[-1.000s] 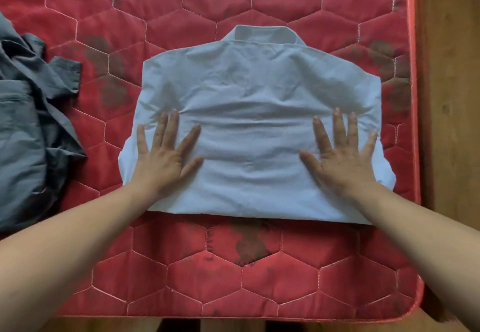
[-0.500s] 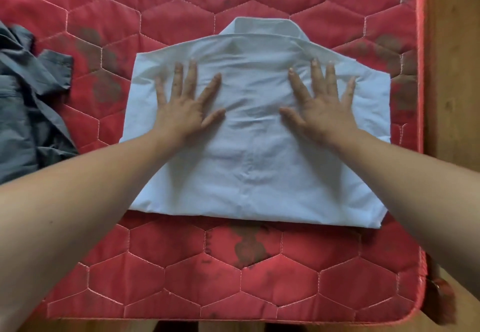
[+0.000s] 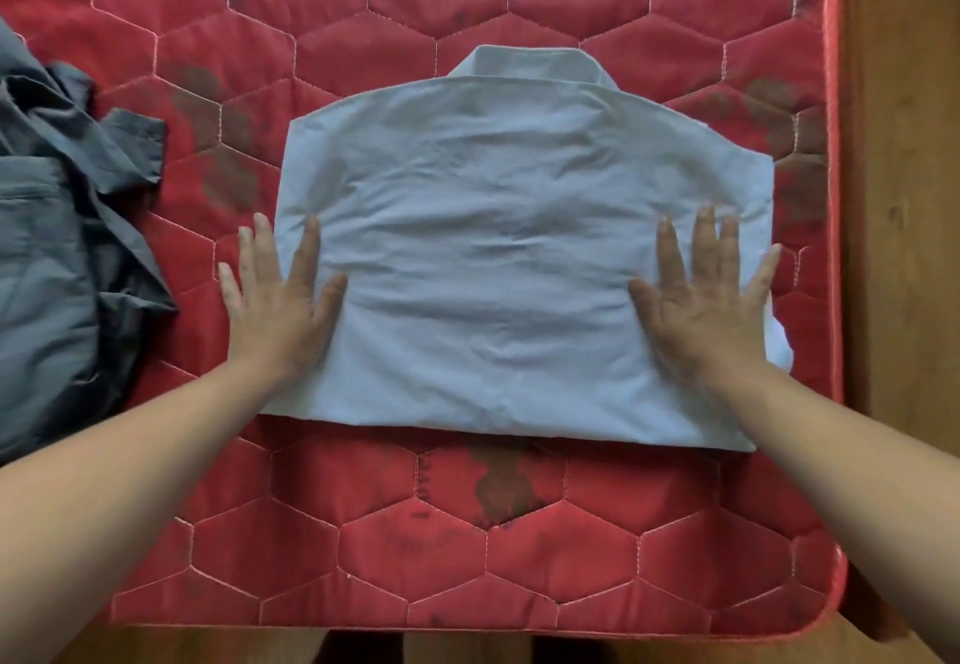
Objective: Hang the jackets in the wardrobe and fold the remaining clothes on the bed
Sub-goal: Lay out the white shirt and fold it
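A light blue collared shirt [image 3: 519,258] lies folded face down on the red quilted mattress [image 3: 467,549], collar pointing away from me. My left hand [image 3: 278,294] lies flat with spread fingers on the shirt's left edge, its outer fingers over the mattress. My right hand [image 3: 706,289] presses flat on the shirt's right side, fingers straight, near a bit of fabric that sticks out at the right edge. A crumpled grey garment [image 3: 57,248] lies at the left of the bed.
The mattress's right edge [image 3: 834,248] runs along a wooden floor [image 3: 904,196]. Its near edge with a rounded corner is at the bottom of the view. Dark stains mark the quilt.
Both hands have slid outward and back toward me, from the upper middle of the shirt to its left and right sides, staying flat on the cloth.
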